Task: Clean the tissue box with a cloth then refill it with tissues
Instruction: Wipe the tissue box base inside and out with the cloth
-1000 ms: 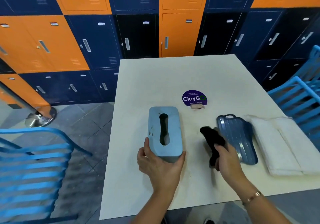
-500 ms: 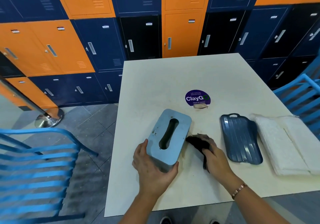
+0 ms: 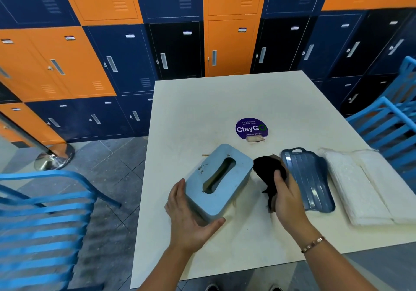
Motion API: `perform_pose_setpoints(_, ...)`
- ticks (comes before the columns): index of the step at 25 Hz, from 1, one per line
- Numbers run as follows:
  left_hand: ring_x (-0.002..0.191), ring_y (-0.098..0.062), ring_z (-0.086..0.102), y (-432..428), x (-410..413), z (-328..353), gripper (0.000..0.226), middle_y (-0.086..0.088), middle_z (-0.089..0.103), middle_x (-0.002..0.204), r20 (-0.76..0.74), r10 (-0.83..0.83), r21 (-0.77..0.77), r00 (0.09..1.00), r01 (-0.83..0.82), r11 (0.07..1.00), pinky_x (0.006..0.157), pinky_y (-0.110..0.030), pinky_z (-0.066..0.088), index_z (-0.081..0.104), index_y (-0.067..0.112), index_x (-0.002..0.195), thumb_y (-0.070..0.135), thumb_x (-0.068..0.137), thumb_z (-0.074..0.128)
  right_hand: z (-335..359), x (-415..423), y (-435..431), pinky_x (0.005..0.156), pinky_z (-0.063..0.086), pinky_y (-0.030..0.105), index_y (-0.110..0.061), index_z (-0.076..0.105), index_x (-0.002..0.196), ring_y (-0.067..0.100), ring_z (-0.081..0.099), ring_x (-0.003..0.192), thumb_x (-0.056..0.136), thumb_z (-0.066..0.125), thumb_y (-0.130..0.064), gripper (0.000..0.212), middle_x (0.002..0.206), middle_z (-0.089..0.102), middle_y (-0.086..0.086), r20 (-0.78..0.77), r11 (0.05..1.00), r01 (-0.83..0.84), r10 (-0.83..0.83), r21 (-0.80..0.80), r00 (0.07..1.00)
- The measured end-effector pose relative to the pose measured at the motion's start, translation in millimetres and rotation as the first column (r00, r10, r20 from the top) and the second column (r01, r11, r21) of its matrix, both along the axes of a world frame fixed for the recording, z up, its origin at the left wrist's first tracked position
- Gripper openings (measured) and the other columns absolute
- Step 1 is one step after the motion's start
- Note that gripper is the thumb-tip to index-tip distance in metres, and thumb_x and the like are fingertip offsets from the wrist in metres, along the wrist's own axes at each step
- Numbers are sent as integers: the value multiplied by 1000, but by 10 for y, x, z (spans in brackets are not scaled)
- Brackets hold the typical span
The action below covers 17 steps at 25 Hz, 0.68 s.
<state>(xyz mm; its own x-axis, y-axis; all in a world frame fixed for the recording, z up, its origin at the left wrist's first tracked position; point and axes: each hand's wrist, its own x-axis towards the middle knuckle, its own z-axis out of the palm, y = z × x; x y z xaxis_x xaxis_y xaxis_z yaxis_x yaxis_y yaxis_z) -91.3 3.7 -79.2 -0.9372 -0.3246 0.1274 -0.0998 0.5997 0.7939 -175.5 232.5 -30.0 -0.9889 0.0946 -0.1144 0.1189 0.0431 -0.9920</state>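
Grips the pale blue tissue box at its near end with the left hand: fingers laid along the long side at 9 o'clock, thumb stretched across below the near short side, the box end caught in the fork of the hand. Placed a little left of the middle of the cream table, turned with the far end towards 1 o'clock, the long oval slot facing up, a few brownish marks on the top near the far left corner. Holds a bunched black cloth in the right hand, at 3 o'clock of the box, thumb pressed on the front of the cloth and the other fingers closed round it from behind; contact between cloth and box wall not possible to judge, at least just beside. Wears a thin bracelet on the right wrist. Further at 3 o'clock, flat on the table, a ribbed blue plastic tray with a small loop at its far end, partly hidden behind the right hand, and beside it a stack of white tissues near the table edge. At 12 o'clock of the cloth, a round purple ClayGo sticker. Beyond the table at 12 o'clock, orange and dark blue lockers; one blue slatted chair at 8 o'clock of the table, another blue chair at 3 o'clock.
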Motion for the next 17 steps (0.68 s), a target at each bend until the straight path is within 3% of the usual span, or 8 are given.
perform_pose_setpoints(2,142,-16,23,-5,-5,-20,131,20,15,151,0,12,1,1000,-12,1000,115,-61,30,13,29,156,91,54,66,20,-40,-60,94,51,39,-33,59,137,15,64,109,102,45,-45,39,129,68,-6,-118,998,-15,22,53,993)
perform_pose_setpoints(4,141,-14,24,-4,-17,-32,125,23,18,149,-28,11,-2,1000,-11,1000,114,-61,31,15,28,156,88,59,67,21,-75,-106,94,46,33,-35,56,141,11,57,118,102,39,-50,45,135,61,-18,-230,970,-46,103,239,968)
perform_pose_setpoints(6,141,-13,26,-1,-20,-42,120,22,21,148,-56,19,-6,998,-20,1000,113,-60,32,18,27,155,88,63,65,-14,-96,-143,109,41,37,-31,52,146,10,43,133,101,33,-52,53,141,48,-30,-251,865,-74,224,497,942)
perform_pose_setpoints(8,141,-17,30,-5,-21,-57,118,18,25,149,-81,35,-2,996,-35,999,112,-60,33,22,23,154,88,65,64,-72,-77,-204,115,36,42,-31,49,149,5,32,140,100,29,-55,58,150,41,-27,-206,754,-112,314,648,927)
perform_pose_setpoints(11,139,-21,36,-15,-34,-88,115,8,34,149,-101,46,0,994,-46,999,111,-56,34,26,20,152,81,65,70,-199,120,-301,112,35,38,-35,45,149,4,29,140,102,32,-50,51,156,34,-26,-207,673,-122,387,730,899)
perform_pose_setpoints(14,137,-15,36,-17,-40,-111,114,12,33,146,-104,43,1,994,-43,999,111,-46,31,28,20,151,71,62,76,-248,299,-267,110,34,30,-32,48,149,11,36,134,102,41,-40,49,159,34,-23,-257,603,-138,520,786,815)
perform_pose_setpoints(17,138,-14,34,-18,-42,-113,115,13,31,147,-93,26,-1,995,-26,1000,111,-43,29,28,19,152,70,62,77,-208,283,-240,107,38,27,-34,48,148,14,37,124,103,41,-40,46,157,35,-26,-245,608,-147,512,780,823)
